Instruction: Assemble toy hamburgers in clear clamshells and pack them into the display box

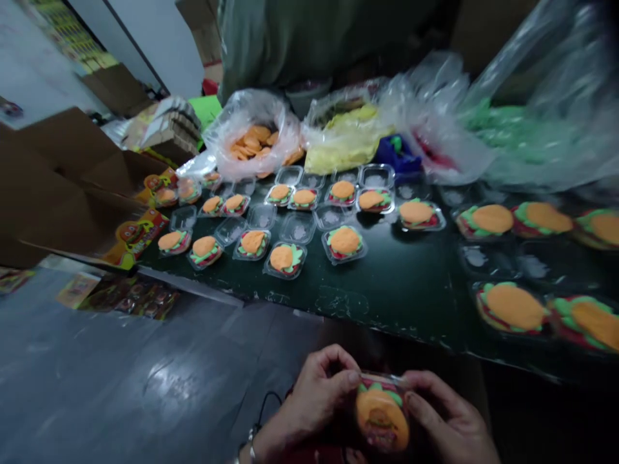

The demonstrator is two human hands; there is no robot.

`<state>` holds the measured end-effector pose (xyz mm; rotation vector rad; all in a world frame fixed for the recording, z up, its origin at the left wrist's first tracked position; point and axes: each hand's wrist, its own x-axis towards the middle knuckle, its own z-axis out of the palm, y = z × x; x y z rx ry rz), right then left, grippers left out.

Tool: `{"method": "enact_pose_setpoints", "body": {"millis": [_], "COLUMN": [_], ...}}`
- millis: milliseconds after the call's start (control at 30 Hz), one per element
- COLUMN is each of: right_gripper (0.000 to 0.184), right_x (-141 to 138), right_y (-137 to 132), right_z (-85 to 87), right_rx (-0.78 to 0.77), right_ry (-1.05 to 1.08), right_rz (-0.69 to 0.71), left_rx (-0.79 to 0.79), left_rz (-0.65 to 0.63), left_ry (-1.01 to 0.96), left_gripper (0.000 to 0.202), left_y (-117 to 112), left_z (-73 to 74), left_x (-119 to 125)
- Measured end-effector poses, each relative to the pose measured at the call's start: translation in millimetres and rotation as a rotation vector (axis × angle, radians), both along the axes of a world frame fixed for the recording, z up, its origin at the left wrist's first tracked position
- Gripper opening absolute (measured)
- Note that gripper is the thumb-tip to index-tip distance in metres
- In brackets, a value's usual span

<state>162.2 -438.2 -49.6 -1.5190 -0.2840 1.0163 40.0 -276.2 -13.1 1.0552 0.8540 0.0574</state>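
Between my two hands, just below the table's front edge, is a clear plastic box with a toy burger (pixel 382 412) inside, orange bun and green leaf showing. A small burger picture shows on the box's front. My left hand (pixel 322 390) pinches the box's upper left edge with thumb and fingers. At the upper right edge, my right hand (pixel 445 412) grips it the same way. Past my hands, rows of open clear boxes with toy burgers (pixel 345 243) stand on the dark green table (pixel 406 283), lids folded back.
Along the table's back lie plastic bags of orange pieces (pixel 254 142), yellow sheets (pixel 345 138) and green pieces (pixel 522 132). A cardboard box (pixel 72 174) with printed burger cards (pixel 138 232) stands at the left. A person in dark clothing (pixel 329 38) is behind the table.
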Motion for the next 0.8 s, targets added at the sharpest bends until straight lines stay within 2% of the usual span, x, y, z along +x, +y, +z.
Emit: {"method": "enact_pose_setpoints", "body": {"millis": [67,133,200,300,367,467,567,633,733,800], "right_gripper": [0.023,0.028,0.037,0.034,0.034,0.043,0.062,0.071,0.073,0.071], "right_x": [26.9,57.9,85.5,107.0,106.7,94.5,81.2,75.6,73.0,73.3], "right_y": [24.4,49.1,68.9,83.0,84.8,88.2,97.5,102.9,105.3,104.5], "right_z": [22.7,39.8,46.0,39.5,35.0,36.2,36.3,31.9,23.4,19.6], "right_rx": [0.040,0.095,0.130,0.053,-0.017,-0.021,-0.017,-0.058,-0.101,-0.112], "right_ry": [-0.118,-0.293,-0.422,-0.552,-0.766,-1.188,-1.483,-1.602,-1.678,-1.705], "right_rz": [-0.079,-0.145,-0.153,0.001,0.036,0.065,0.290,0.376,0.349,0.323], "left_rx": [0.132,0.255,0.259,0.250,0.282,0.283,0.287,0.305,0.363,0.496], "left_rz": [-0.017,-0.011,0.029,0.062,0.043,-0.012,-0.024,-0.038,-0.160,-0.246], "left_ry": [-0.078,-0.195,-0.268,-0.194,-0.112,-0.078,-0.068,-0.045,0.007,0.015], "left_gripper": [0.022,0.016,0.017,0.019,0.015,0.010,0.009,0.007,0.005,0.011], "left_y": [19.4,39.0,54.6,67.0,69.4,69.8,71.4,73.9,78.7,80.1], "left_z": [20.0,31.8,30.5,13.7,4.2,-1.0,-3.3,-5.5,-4.6,0.2], "left_x": [31.1,65.3,94.7,119.2,123.4,123.4,125.5,128.3,129.6,124.4]}}
